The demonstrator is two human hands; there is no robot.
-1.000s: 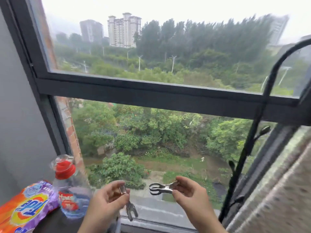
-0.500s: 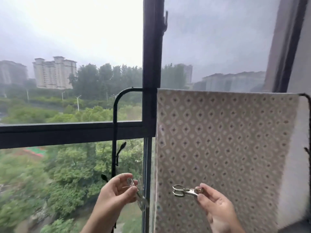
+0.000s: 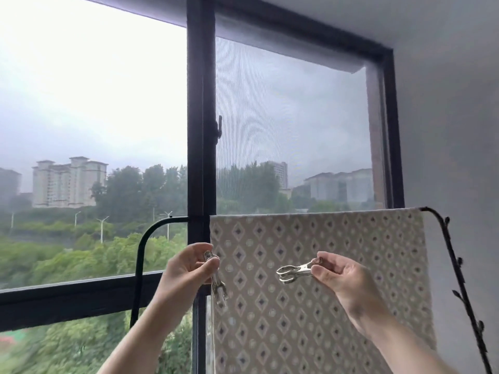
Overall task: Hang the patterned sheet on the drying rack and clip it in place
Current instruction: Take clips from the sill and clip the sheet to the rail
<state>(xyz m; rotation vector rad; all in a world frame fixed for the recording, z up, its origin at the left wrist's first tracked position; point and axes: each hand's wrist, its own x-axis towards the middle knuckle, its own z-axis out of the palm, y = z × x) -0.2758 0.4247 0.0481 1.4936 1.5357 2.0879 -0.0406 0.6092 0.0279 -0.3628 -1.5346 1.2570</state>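
Raised since half a second ago, both hands now sit before the sheet [image 3: 337,306], which hangs over the rack [image 3: 138,271]. Left hand [image 3: 189,268] pinches the left clip [image 3: 219,288], pointing down, its top hidden by fingers. Right hand [image 3: 343,279] pinches the right clip [image 3: 294,271] by its tail, level. Forearms slant up, cut off below.

Sheet [image 3: 337,306] over rack [image 3: 138,265], window [image 3: 201,130] behind; left clip [image 3: 218,286] and right clip [image 3: 293,272] before the sheet.
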